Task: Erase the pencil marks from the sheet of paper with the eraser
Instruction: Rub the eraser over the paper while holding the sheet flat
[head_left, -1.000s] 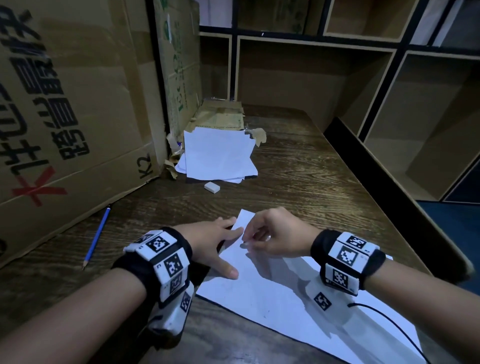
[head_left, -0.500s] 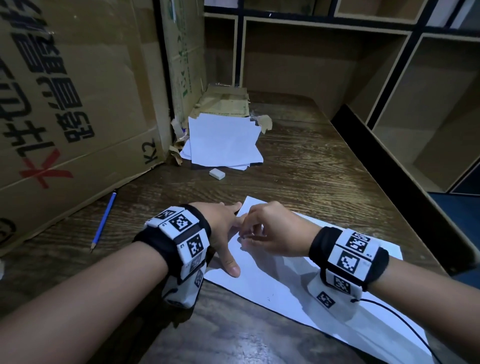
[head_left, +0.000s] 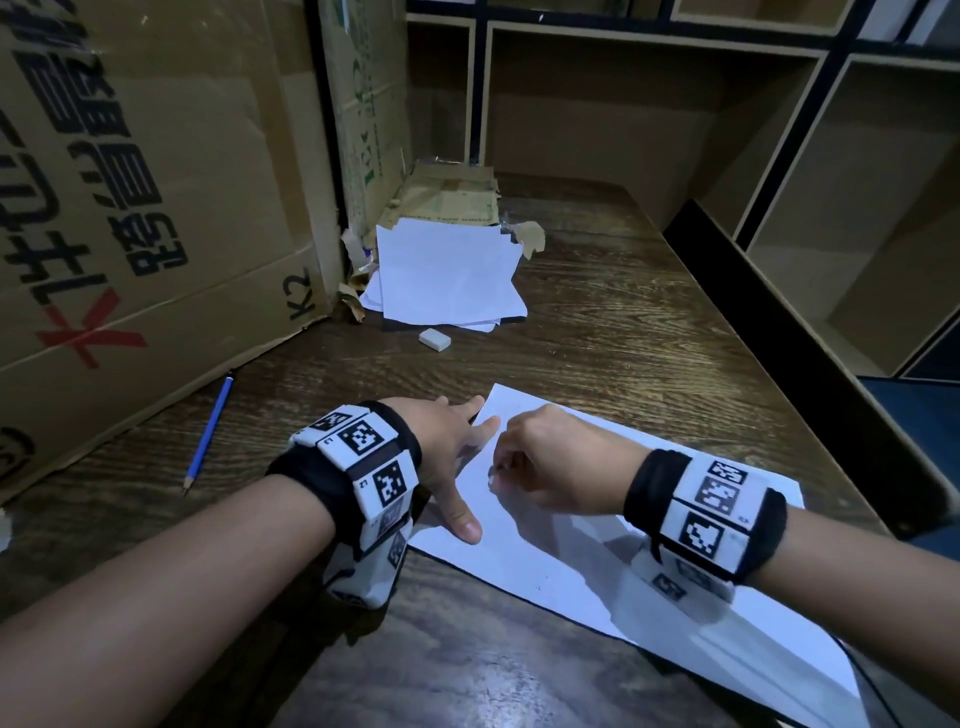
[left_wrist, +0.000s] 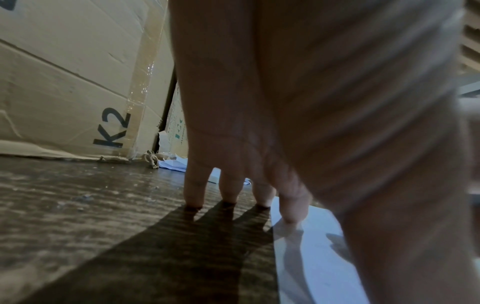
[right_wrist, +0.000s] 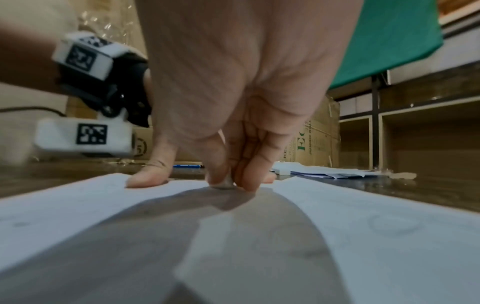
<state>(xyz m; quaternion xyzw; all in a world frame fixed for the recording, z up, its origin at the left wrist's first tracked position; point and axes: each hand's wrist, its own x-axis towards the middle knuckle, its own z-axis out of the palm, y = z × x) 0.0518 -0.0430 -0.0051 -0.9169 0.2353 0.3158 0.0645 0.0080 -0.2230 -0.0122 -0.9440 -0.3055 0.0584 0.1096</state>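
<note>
A white sheet of paper (head_left: 571, 561) lies at an angle on the dark wooden desk (head_left: 597, 338). My left hand (head_left: 467, 467) rests flat and open across its left edge, thumb (right_wrist: 148, 181) and index finger on the paper, the other fingertips (left_wrist: 193, 197) on the wood. Just right of it, my right hand (head_left: 511, 470) curls over the sheet, its thumb and fingers pinching a small pale eraser (right_wrist: 224, 185) against the paper. In the right wrist view a faint pencil circle (right_wrist: 392, 224) shows on the sheet (right_wrist: 363, 236).
A white eraser block (head_left: 434, 340) lies beyond the sheet, before a loose stack of white papers (head_left: 447, 275). To the left a blue pencil (head_left: 208, 434) lies beside large cardboard boxes (head_left: 130, 208). Open shelf compartments (head_left: 831, 208) line the back and right.
My right hand has shifted slightly on the sheet while still pinching the small eraser. The left hand stays pressed on the paper's edge. The head view has tilted a little.
</note>
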